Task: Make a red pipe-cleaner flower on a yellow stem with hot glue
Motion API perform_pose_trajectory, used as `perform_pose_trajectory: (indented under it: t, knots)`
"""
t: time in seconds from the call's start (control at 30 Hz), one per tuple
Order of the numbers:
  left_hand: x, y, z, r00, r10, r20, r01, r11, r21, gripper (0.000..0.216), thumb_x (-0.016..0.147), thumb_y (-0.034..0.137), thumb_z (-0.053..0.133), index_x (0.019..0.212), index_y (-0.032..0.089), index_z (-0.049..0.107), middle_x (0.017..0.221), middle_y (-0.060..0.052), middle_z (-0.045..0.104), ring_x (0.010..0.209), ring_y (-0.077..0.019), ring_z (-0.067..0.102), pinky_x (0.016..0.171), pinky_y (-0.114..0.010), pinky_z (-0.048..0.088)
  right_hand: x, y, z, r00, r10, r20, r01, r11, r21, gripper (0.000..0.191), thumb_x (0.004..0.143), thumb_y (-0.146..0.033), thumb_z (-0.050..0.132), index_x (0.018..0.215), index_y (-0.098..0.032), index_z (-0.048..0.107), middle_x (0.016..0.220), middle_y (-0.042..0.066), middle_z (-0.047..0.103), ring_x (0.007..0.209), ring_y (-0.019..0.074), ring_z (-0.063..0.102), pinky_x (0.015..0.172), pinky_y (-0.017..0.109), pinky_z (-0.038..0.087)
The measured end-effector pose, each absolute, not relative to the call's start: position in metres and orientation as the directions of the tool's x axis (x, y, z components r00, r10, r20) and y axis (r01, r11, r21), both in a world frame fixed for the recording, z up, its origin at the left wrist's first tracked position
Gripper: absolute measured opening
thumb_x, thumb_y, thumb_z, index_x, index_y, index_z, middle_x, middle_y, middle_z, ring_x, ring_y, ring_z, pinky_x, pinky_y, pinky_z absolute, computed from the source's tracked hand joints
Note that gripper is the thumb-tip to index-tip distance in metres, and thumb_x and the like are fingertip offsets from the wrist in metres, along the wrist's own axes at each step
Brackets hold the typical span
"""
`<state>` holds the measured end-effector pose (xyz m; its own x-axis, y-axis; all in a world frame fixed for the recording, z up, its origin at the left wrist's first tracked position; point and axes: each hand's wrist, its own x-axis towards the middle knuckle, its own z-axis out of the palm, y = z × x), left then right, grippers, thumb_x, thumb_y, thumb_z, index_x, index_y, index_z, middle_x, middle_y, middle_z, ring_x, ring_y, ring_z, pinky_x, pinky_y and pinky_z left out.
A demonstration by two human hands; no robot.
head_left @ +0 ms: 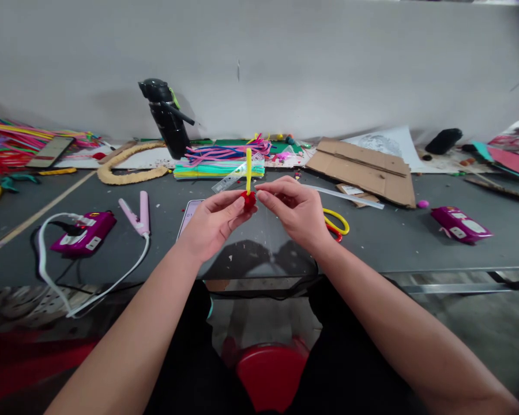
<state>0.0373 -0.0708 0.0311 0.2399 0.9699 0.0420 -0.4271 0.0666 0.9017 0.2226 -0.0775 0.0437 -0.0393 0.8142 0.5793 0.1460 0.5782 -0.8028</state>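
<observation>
My left hand is closed in a pinch on a small red pipe-cleaner ball from which a yellow pipe cleaner stands upright. My right hand is just to the right of the ball, fingers curled and pinched toward it; what its fingertips hold is too small to make out. Both hands hover above the grey table near its front edge. A phone lies flat under my left hand.
Stacked pipe cleaners, a clear ruler and a black bottle stand behind. Yellow-handled scissors, a glue stick and cardboard lie right. Purple power strips and a pink mini iron lie either side.
</observation>
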Motion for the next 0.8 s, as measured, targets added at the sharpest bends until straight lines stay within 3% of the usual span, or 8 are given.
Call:
perform_pose_trajectory:
  t: [0.57, 0.8]
  knots:
    - [0.0414, -0.0723, 0.0321, 0.238, 0.97, 0.057, -0.429, 0.052, 0.902, 0.02, 0.077, 0.022, 0.086, 0.097, 0.02, 0.083, 0.104, -0.006, 0.081, 0.096, -0.0169, 0.075, 0.093, -0.029, 0.06, 0.2237, -0.0777, 0.0415, -0.08, 0.813, 0.577, 0.221, 0.579, -0.785, 0.013, 0.09, -0.032, 0.075, 0.092, -0.021, 0.082, 0.087, 0.003, 0.072, 0.074, 0.0131, 0.063, 0.06, 0.025, 0.047]
    - [0.0412, -0.0729, 0.029, 0.24, 0.969, 0.066, -0.419, 0.042, 0.907, 0.02, 0.077, 0.023, 0.086, 0.096, 0.021, 0.083, 0.105, -0.006, 0.081, 0.097, -0.0172, 0.075, 0.094, -0.029, 0.059, 0.2166, -0.0776, 0.0369, -0.063, 0.819, 0.571, 0.169, 0.572, -0.803, 0.013, 0.089, -0.033, 0.075, 0.089, -0.02, 0.08, 0.084, 0.003, 0.071, 0.075, 0.0139, 0.062, 0.062, 0.026, 0.048]
